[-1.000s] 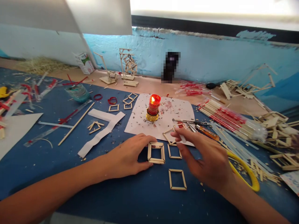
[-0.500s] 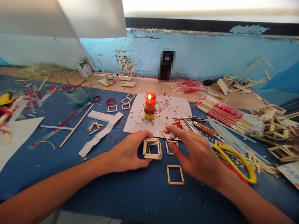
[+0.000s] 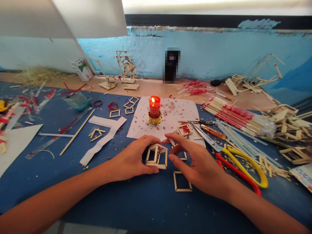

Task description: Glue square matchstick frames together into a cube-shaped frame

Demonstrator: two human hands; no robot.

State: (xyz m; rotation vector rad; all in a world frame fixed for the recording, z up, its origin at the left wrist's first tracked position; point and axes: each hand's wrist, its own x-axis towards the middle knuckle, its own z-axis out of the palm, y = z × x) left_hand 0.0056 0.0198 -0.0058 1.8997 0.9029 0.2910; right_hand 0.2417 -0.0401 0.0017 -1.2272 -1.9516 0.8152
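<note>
My left hand (image 3: 133, 159) is closed around the left side of a small cube frame (image 3: 156, 156) built of short wooden sticks, fingers behind and thumb at the lower edge. Just right of the cube, my right hand (image 3: 195, 159) is curled, with a small whitish strip (image 3: 172, 142) between its fingers; whether it touches the cube I cannot tell. Under that hand, a stick square (image 3: 183, 156) is partly hidden. Another flat stick square (image 3: 182, 181) lies nearer on the blue tabletop.
A lit red candle (image 3: 154, 109) stands on littered white paper (image 3: 138, 122) straight ahead. Scissors (image 3: 243, 162) with red and yellow handles, an orange lighter (image 3: 213, 131) and bagged sticks (image 3: 234, 113) lie right. A glass jar (image 3: 76, 100) and paper strips (image 3: 104, 138) are left.
The cube frame has turned in my left hand and now shows an angled side. My right hand has moved left, bringing its fingers close to the cube.
</note>
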